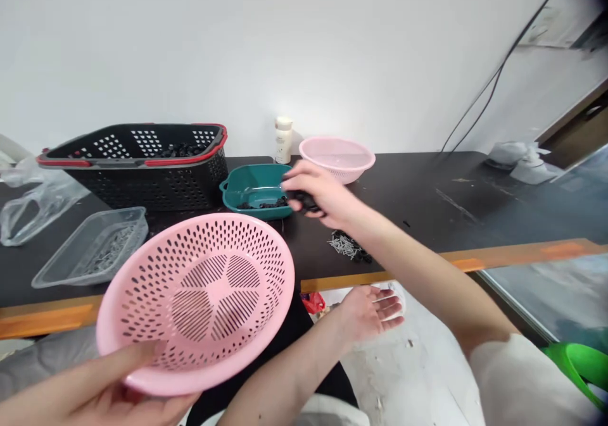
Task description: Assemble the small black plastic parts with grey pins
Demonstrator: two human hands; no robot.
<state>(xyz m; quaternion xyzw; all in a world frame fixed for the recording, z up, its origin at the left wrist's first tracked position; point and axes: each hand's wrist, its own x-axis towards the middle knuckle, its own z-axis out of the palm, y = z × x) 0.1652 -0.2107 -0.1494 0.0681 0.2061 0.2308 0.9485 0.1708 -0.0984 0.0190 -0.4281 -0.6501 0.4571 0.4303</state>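
Lower left: another person's hand (116, 382) has a pink basket (216, 298) by the rim. Lower centre: left hand (365, 312), palm up, fingers spread, nothing in it. Mid-frame: right hand (320, 188) curled around black parts (308, 202), by right end of green tub (254, 178). White bottle (284, 142) behind, upper centre.

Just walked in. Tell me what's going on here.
The person's right hand holds a black object by a teal basin with small black pieces inside. The left hand is open, palm up, in front of the table. Another person's hand grips a pink colander at lower left. A pile of thin metal pieces lies on the table.
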